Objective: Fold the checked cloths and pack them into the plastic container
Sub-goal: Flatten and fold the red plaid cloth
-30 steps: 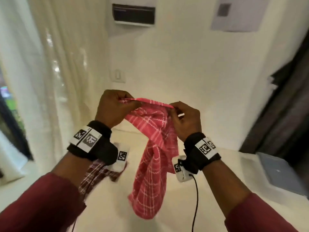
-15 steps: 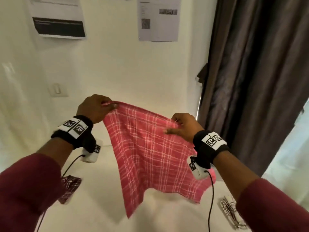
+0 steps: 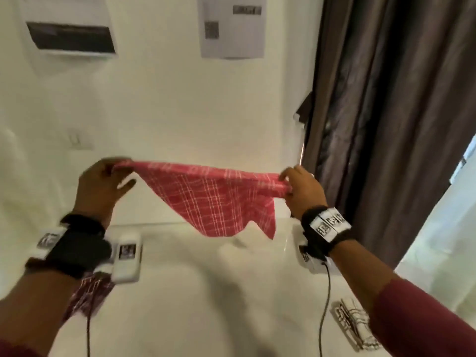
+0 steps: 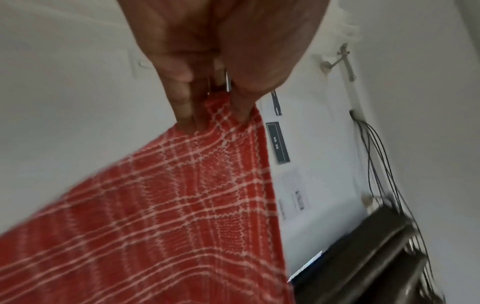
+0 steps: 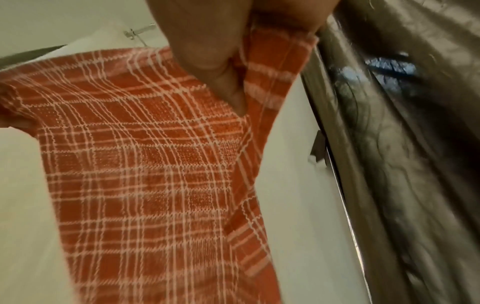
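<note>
A red checked cloth [image 3: 211,197] is stretched in the air between my two hands above the white table [image 3: 195,292]. My left hand [image 3: 108,173] pinches its left corner, and the left wrist view shows the fingers [image 4: 187,107] closed on the red checked cloth [image 4: 168,205]. My right hand [image 3: 296,184] grips the bunched right corner, with the thumb [image 5: 221,78] pressed into the red checked cloth [image 5: 145,160]. The middle of the cloth sags toward the table. No plastic container is in view.
A dark red checked cloth [image 3: 87,295] lies on the table under my left wrist. A black and white checked cloth [image 3: 353,323] lies at the table's right front. A dark curtain [image 3: 386,112] hangs close on the right, and a white wall stands behind the table.
My hands have moved apart and drawn the red cloth's top edge out taut. The cloth's hanging part has swung up from a long drape to a shallow sag. My view has turned right.
</note>
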A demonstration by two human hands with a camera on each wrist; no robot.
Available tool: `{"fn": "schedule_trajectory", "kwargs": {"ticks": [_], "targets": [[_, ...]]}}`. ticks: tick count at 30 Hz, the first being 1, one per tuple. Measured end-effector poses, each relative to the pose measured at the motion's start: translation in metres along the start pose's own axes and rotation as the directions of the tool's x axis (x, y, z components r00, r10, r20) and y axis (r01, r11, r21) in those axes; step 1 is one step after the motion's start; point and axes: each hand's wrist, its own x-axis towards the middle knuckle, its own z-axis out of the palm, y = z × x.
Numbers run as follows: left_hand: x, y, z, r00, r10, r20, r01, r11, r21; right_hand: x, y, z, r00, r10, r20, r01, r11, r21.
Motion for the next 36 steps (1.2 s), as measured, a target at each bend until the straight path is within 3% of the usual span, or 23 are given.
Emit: {"fn": "schedule_trajectory", "kwargs": {"ticks": [3,5,7,8,11,12,14,16,18,23,25,29,33,35,36], "targets": [[-0.082,-0.062,-0.031,0.991,-0.130,0.023,0.127,0.988,0.083,-0.081,0.034,0.035,0.990,-0.001,0.142,-0.004,0.999,0.035],[-0.136,-0.113,-0.053,0.997,-0.072,-0.010,0.072,0.937,0.342,-0.139,0.052,0.054,0.956,0.049,0.291,-0.051,0.999,0.000],[-0.182,-0.159,-0.070,0.994,-0.017,0.109,-0.050,0.808,0.587,-0.191,0.061,0.068,0.879,0.116,0.461,-0.097,0.993,-0.065],[-0.203,-0.180,-0.079,0.979,-0.090,0.185,-0.059,0.737,0.673,-0.214,0.064,0.073,0.815,0.153,0.558,-0.113,0.988,-0.105],[-0.244,-0.223,-0.102,0.867,-0.370,0.333,-0.086,0.549,0.831,-0.269,0.070,0.093,0.583,0.258,0.771,-0.127,0.966,-0.227],[-0.252,-0.232,-0.108,0.806,-0.457,0.377,-0.127,0.489,0.863,-0.285,0.069,0.098,0.490,0.298,0.819,-0.113,0.954,-0.279],[-0.262,-0.242,-0.110,0.652,-0.630,0.421,-0.165,0.424,0.890,-0.305,0.062,0.103,0.394,0.337,0.855,-0.119,0.941,-0.317],[-0.265,-0.244,-0.102,0.581,-0.718,0.383,-0.106,0.400,0.910,-0.315,0.053,0.106,0.433,0.322,0.842,-0.158,0.947,-0.281],[-0.264,-0.245,-0.088,0.578,-0.733,0.359,-0.110,0.366,0.924,-0.314,0.045,0.112,0.494,0.290,0.820,-0.178,0.957,-0.231],[-0.260,-0.253,-0.078,0.660,-0.688,0.304,-0.212,0.217,0.953,-0.313,0.038,0.139,0.510,0.259,0.820,-0.266,0.954,-0.136],[-0.264,-0.248,-0.082,0.681,-0.675,0.285,-0.173,0.230,0.958,-0.322,0.035,0.143,0.514,0.293,0.806,-0.297,0.942,-0.153],[-0.256,-0.230,-0.088,0.640,-0.747,0.178,0.016,0.244,0.970,-0.332,0.023,0.146,0.492,0.395,0.776,-0.443,0.881,-0.168],[-0.214,-0.224,-0.074,0.671,-0.727,0.146,0.104,0.287,0.952,-0.284,0.012,0.164,0.594,0.313,0.741,-0.414,0.909,-0.052],[-0.183,-0.238,-0.067,0.660,-0.724,0.200,0.037,0.297,0.954,-0.245,0.008,0.186,0.656,0.223,0.721,-0.345,0.938,0.024],[-0.163,-0.250,-0.063,0.641,-0.731,0.234,-0.011,0.296,0.955,-0.224,0.005,0.201,0.661,0.172,0.730,-0.292,0.956,0.039]]}}
